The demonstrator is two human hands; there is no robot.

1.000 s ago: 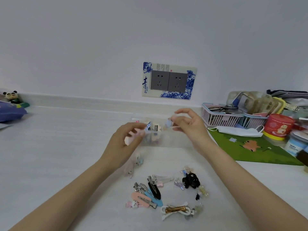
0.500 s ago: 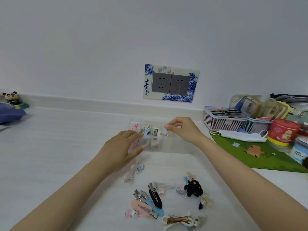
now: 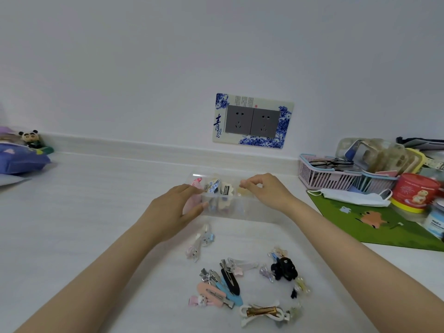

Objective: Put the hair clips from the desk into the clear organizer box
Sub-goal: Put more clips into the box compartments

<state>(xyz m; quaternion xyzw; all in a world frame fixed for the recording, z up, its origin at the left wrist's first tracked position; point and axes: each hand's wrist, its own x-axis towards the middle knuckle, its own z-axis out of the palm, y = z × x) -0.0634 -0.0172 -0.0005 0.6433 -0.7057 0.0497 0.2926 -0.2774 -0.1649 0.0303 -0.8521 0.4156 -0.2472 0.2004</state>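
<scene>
Resting flat, empty fingers (image 3: pixel 189 190) on the box (image 3: pixel 249 213), the left hand (image 3: pixel 171 212) has dropped its pink clip (image 3: pixel 195 182) inside; the right hand (image 3: pixel 269 191) pinches, seemingly, a pale clip (image 3: pixel 242 184) above it; many clips (image 3: pixel 230 284) remain on the table (image 3: pixel 96 212)

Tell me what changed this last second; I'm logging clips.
The left hand let go of its pink hair clip, now in the left end of the clear plastic organizer box, and came down to rest on that end. The right hand sank to the box's rim, fingertips pinched; whether it keeps its small clip is unclear. The loose clips on the white desk stayed put.
</scene>
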